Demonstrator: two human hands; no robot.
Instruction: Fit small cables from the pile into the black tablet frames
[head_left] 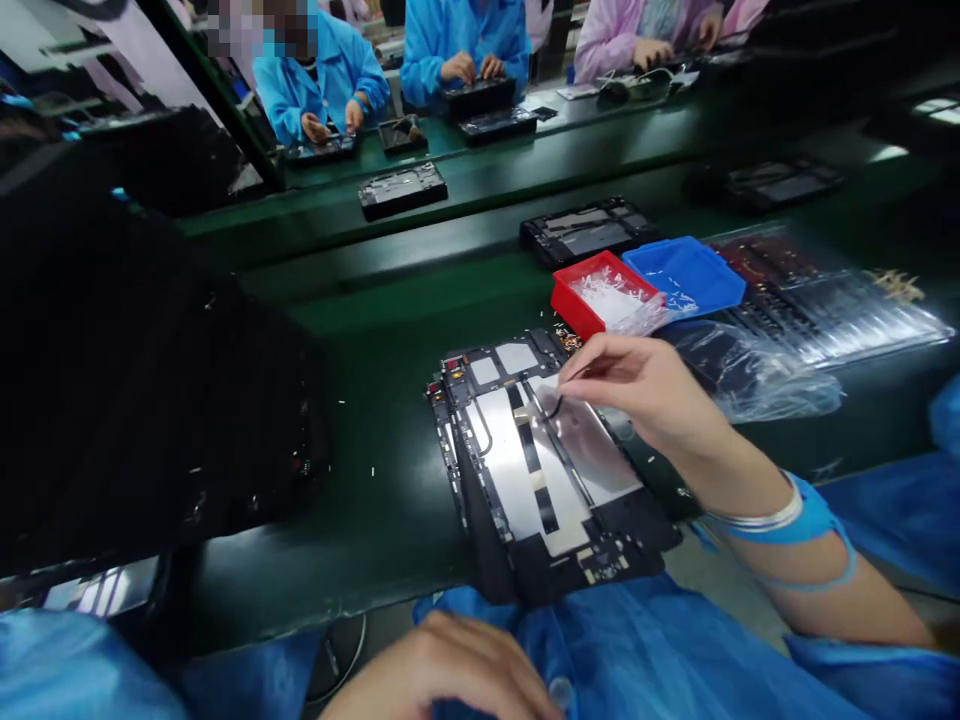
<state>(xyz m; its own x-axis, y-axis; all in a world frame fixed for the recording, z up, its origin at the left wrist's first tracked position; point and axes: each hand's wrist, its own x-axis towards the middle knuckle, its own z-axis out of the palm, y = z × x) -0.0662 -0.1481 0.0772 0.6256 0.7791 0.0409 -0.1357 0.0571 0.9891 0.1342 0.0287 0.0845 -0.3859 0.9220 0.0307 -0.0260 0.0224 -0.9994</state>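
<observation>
A long green work belt (360, 420) runs in front of the person, and people in blue coats (322, 85) work across from them. Under the right hand (637, 385) lies a black tablet frame (502, 470) with shiny silver sheets on it. Beyond that hand are a clear plastic bag (757, 375), a blue bin (682, 275) and a red bin (577, 300). The hands are well apart. The left hand (450, 675) lies low and curled on a blue coat, away from the frame. The right fingertips (564, 375) pinch close to a thin black wire (553, 408), but I cannot tell if they hold it.

A hard tug might bend or snap the wire. With no hand holding the frame, it might slide. Tiny gold bits (570, 342) by the frame might get knocked away. No brand or words can be read.
</observation>
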